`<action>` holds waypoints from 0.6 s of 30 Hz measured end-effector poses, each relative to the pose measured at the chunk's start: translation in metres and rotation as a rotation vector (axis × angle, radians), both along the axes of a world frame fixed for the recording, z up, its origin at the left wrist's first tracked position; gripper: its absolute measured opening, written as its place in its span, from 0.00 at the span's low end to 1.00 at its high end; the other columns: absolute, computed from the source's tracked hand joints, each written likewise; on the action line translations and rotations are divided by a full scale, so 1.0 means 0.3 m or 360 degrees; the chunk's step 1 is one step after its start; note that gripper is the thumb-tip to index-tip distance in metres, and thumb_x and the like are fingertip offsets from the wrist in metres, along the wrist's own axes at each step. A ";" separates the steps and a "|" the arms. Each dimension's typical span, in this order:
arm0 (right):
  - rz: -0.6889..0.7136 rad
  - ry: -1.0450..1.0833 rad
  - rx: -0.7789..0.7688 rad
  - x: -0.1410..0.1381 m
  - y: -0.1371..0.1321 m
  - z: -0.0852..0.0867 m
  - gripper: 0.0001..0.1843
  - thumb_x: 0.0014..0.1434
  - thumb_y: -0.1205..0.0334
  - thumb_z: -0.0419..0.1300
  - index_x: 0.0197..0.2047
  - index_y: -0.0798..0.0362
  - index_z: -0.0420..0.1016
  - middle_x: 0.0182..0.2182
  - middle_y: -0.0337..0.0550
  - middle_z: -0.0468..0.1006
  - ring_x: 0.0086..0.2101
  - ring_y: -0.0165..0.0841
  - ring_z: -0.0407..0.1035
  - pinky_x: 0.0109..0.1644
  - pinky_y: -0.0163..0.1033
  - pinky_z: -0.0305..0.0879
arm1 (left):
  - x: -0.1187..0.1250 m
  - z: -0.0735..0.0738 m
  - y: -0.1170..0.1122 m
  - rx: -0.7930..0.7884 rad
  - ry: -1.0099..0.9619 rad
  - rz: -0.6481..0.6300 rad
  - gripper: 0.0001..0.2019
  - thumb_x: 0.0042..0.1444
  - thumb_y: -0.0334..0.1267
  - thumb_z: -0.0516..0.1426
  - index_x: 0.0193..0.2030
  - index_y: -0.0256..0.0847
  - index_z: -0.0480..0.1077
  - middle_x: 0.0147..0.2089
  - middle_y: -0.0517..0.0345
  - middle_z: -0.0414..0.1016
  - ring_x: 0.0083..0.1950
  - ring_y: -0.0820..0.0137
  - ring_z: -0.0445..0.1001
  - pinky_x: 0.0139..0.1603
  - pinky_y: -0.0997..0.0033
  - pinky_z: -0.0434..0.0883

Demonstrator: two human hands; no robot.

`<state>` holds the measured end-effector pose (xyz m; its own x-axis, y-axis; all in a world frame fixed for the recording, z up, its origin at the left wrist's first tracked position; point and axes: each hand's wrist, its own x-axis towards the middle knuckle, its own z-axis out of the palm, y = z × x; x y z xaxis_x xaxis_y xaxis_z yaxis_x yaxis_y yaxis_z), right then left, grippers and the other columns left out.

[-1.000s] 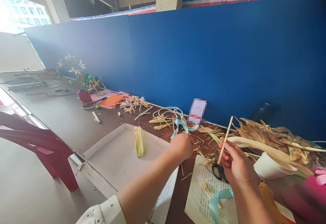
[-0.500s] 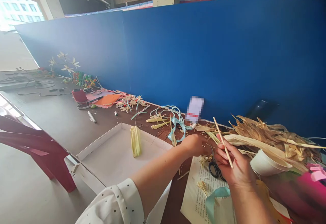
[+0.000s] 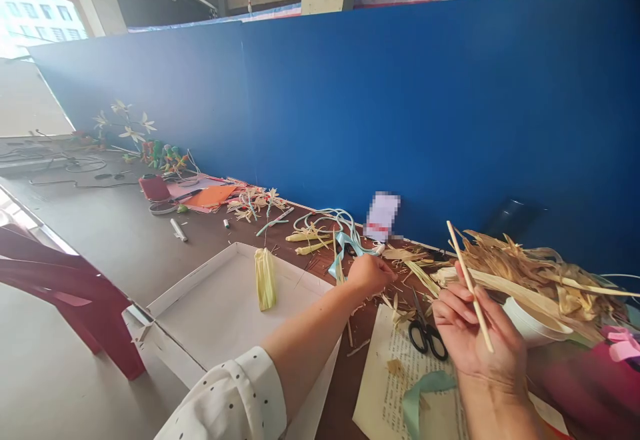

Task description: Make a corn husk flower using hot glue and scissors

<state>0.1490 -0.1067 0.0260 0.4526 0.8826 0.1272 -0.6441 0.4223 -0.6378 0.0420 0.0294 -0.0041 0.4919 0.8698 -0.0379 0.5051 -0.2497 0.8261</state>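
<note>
Leave the loose blue ribbon (image 3: 412, 401) lying on the printed sheet (image 3: 375, 387), clear of both wrists. Pinching the thin stick (image 3: 467, 275) between thumb and fingers of the right hand (image 3: 466, 345), with palm turned up; hold it aslant above the table (image 3: 350, 375), lightly, as likely to snap or roll if squeezed hard. Watch the scissors (image 3: 427, 333), lying across the far end of the sheet just beside the right hand, with blades pointing away; better to reach around than over. Avoid nudging the white cup (image 3: 533, 331), just beyond the right hand. Reaching low over the straw scraps (image 3: 423, 277) with the left hand (image 3: 371, 275), fingers bent together; cannot tell whether pinching a piece or only touching. Work there with fingertips alone, to spare brittle bits. Stay short of the dry husks (image 3: 530, 263) heaped farther right, and well short of the blue board (image 3: 425, 107).
</note>
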 end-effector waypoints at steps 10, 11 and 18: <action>-0.0262 -0.0621 -0.0815 0.034 0.068 -0.095 0.08 0.41 0.61 0.64 0.29 0.50 0.73 0.24 0.38 0.68 0.23 0.28 0.61 0.19 0.33 0.55 | -0.024 0.020 -0.004 -0.0103 -0.0128 0.0036 0.10 0.44 0.43 0.61 0.31 0.42 0.78 0.25 0.60 0.73 0.26 0.75 0.66 0.28 0.76 0.62; -0.0278 -0.0688 -0.0873 0.034 0.073 -0.105 0.07 0.41 0.60 0.63 0.27 0.50 0.73 0.22 0.38 0.67 0.21 0.28 0.59 0.17 0.34 0.51 | -0.026 0.022 -0.009 -0.0133 -0.0149 0.0031 0.10 0.44 0.43 0.61 0.31 0.42 0.78 0.25 0.60 0.73 0.26 0.75 0.66 0.28 0.76 0.62; -0.0287 -0.1692 -0.1218 0.022 0.083 -0.136 0.19 0.42 0.50 0.63 0.38 0.47 0.79 0.20 0.39 0.73 0.23 0.36 0.66 0.24 0.38 0.56 | -0.037 0.029 -0.045 -0.0201 -0.0280 -0.0085 0.12 0.42 0.43 0.62 0.32 0.39 0.78 0.24 0.61 0.71 0.24 0.77 0.62 0.26 0.76 0.60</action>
<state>0.1555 -0.0817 -0.0147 0.5606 0.8280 -0.0093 0.3421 -0.2418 -0.9080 0.0310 0.0158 0.0045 0.5457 0.8362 -0.0543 0.3392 -0.1612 0.9268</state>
